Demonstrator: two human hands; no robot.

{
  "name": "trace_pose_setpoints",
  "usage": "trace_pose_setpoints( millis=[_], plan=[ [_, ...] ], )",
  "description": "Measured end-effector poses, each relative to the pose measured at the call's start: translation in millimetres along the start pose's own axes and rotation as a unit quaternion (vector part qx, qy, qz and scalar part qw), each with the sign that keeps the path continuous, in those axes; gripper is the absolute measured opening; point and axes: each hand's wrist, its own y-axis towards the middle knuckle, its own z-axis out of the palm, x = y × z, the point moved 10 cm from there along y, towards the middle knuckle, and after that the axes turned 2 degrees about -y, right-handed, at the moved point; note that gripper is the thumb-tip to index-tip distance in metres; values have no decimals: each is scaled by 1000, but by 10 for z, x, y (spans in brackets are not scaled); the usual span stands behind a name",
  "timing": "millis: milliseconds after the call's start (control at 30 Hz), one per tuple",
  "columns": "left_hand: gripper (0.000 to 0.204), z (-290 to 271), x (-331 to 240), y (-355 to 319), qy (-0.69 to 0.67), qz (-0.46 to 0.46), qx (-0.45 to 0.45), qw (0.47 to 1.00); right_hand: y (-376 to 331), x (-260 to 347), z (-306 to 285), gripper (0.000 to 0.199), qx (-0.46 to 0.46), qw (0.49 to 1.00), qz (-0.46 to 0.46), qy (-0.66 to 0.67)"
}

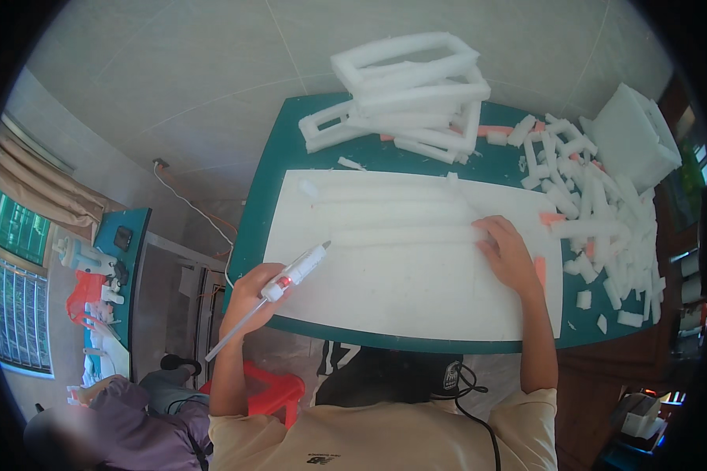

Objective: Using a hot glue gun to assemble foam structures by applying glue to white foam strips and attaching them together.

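Observation:
In my left hand (pixel 253 292) is a white glue gun (pixel 297 271) with a red mark. Its pointed tip is at the left end of a white foam strip (pixel 401 235), and a thin pale stick sticks out of its back. I cannot tell whether the tip touches the foam. The fingertips of my right hand (pixel 507 247) close on the strip's right end. Farther back, a second foam strip (pixel 385 193) lies roughly parallel. Both strips are on a large white board (pixel 369 306).
Foam frames (pixel 408 86) are stacked at the back of the green table (pixel 279 149). Loose foam offcuts (pixel 597 204) and a white foam box (pixel 635 137) crowd the right side. A red stool (pixel 279 388) stands below. Another person (pixel 145 424) sits at lower left.

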Motion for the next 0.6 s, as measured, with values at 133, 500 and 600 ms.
trace_pose_setpoints(
  millis=[133,500,600],
  plan=[
    [31,34,2,-23,-16,14,14,1000,-16,-29,9,29,6,1000,13,1],
    [43,518,-115,61,-46,-7,143,989,27,4,-43,28,-5,1000,9,16],
    [40,575,-121,91,-50,21,170,984,44,-8,-96,27,-8,999,17,45]
  ],
)
